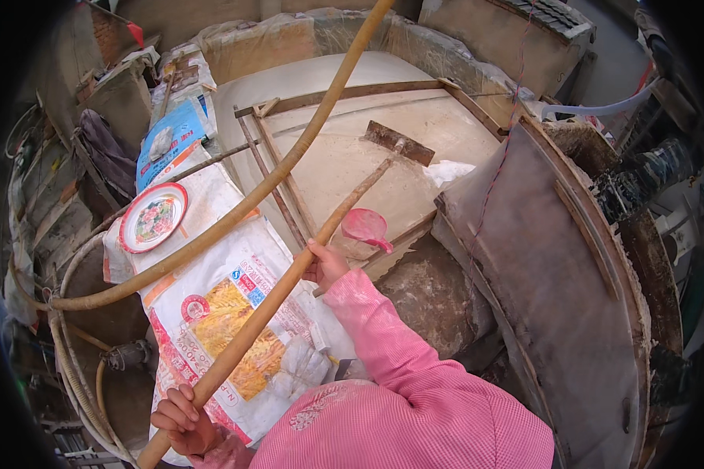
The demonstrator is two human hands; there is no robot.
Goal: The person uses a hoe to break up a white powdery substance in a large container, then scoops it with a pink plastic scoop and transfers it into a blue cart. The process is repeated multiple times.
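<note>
My left hand (pixel 184 418) wraps round the lower end of a long wooden pole. Farther up, my right hand (pixel 326 264) grips the same pole. It is the handle of a wooden rake (pixel 399 143) with a flat, rectangular board for a head, which rests at the surface of a pale, cloudy vat (pixel 313 70). Just beyond my right hand, a pink plastic scoop (pixel 365 227) sits at the vat's near side. Under the pole lies a white printed sack (pixel 289 344), with a crumpled plastic bag (pixel 299 370) on it.
A red-rimmed enamel plate (pixel 154 217) lies on the sacks at left. A thick tan hose (pixel 289 168) arches across in front. A wooden frame (pixel 352 94) lies over the vat. To the right stands a large grey panel (pixel 555 289); a thin red cord (pixel 502 156) hangs nearby.
</note>
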